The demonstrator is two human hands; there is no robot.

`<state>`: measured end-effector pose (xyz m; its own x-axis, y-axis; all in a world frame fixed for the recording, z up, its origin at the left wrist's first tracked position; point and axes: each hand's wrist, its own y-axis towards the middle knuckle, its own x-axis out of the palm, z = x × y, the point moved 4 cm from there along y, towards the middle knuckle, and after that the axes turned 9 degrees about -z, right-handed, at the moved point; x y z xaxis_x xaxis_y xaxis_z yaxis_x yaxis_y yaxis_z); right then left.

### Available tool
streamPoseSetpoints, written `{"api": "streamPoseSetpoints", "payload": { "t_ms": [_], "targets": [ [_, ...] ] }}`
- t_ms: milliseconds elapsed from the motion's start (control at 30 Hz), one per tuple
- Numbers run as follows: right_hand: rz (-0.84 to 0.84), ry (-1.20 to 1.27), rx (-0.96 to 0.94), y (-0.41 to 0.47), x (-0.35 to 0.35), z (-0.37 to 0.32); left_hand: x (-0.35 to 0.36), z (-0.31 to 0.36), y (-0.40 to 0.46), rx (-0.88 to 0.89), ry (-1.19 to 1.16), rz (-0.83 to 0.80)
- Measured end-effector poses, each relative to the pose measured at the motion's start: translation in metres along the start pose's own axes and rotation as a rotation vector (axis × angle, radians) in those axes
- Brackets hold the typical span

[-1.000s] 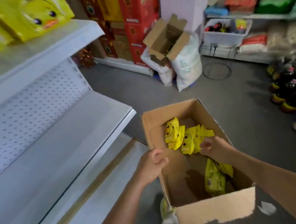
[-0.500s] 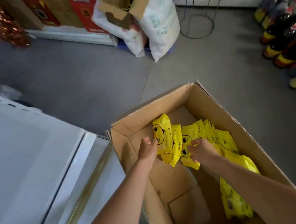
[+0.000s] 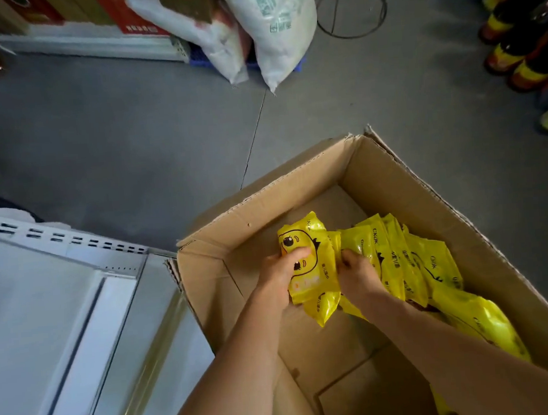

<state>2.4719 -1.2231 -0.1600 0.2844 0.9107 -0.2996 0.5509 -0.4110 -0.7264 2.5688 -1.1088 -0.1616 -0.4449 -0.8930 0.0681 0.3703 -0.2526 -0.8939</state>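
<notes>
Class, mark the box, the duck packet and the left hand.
box (image 3: 286,209), head view, far inner wall.
duck packet (image 3: 316,269), head view, printed front.
left hand (image 3: 279,280), head view, back of hand.

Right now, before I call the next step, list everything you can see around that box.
cardboard box: one, brown, open on the floor beside the shelf unit.
yellow packets: several, count unclear, yellow with a cartoon face, in a row inside the box.
front packet: one, yellow, left end of that row.
shelf unit: one, white, left of the box.
sacks: two, white, top centre.
wire stand: one, dark, right of the sacks.
bottles: several, dark with yellow and red bands, right edge.
cartons: some, red, top left.
left hand: grips the front packet.
right hand: grips packets in the row behind it.
</notes>
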Motion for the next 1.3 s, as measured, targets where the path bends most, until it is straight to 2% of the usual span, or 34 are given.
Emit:
{"api": "streamPoseSetpoints", "payload": {
  "t_ms": [133, 233, 400, 500, 600, 667, 733, 800, 867, 967, 1033, 1133, 1200, 1300],
  "targets": [
    [-0.047, 0.190, -0.103, -0.030, -0.024, -0.006, 0.002, 0.000, -0.043, 0.095, -0.167, -0.050],
    [-0.097, 0.263, -0.145, -0.051, -0.052, -0.012, -0.009, 0.000, -0.079, 0.189, -0.263, 0.012],
    [-0.239, 0.279, -0.252, -0.107, -0.101, -0.043, -0.025, 0.001, -0.153, 0.399, -0.205, 0.115],
    [-0.398, 0.314, -0.287, -0.148, -0.115, -0.061, -0.018, -0.003, -0.195, 0.443, -0.239, 0.154],
    [-0.564, 0.338, -0.240, -0.188, -0.117, -0.071, 0.002, -0.012, -0.238, 0.417, -0.360, 0.028],
    [-0.596, 0.281, -0.237, -0.217, -0.113, -0.081, 0.022, -0.019, -0.273, 0.398, -0.379, -0.097],
    [-0.573, 0.138, -0.276, -0.246, -0.109, -0.091, 0.038, -0.026, -0.311, 0.472, -0.339, -0.126],
    [-0.515, -0.055, -0.371, -0.277, -0.107, -0.104, 0.043, -0.037, -0.339, 0.531, -0.338, -0.077],
    [-0.466, -0.140, -0.442, -0.306, -0.108, -0.113, 0.037, -0.048, -0.359, 0.575, -0.399, 0.039],
    [-0.540, -0.293, -0.466, -0.351, -0.108, -0.121, 0.023, -0.060, -0.394, 0.630, -0.515, 0.279],
    [-0.554, -0.389, -0.487, -0.376, -0.106, -0.124, 0.019, -0.070, -0.422, 0.680, -0.602, 0.364],
    [-0.570, -0.293, -0.591, -0.408, -0.103, -0.133, 0.016, -0.085, -0.460, 0.722, -0.739, 0.363],
    [-0.632, -0.238, -0.644, -0.432, -0.098, -0.139, 0.013, -0.094, -0.483, 0.733, -0.855, 0.292],
    [-0.719, -0.122, -0.656, -0.463, -0.089, -0.149, 0.005, -0.104, -0.520, 0.754, -0.931, 0.252]
  ]
}}
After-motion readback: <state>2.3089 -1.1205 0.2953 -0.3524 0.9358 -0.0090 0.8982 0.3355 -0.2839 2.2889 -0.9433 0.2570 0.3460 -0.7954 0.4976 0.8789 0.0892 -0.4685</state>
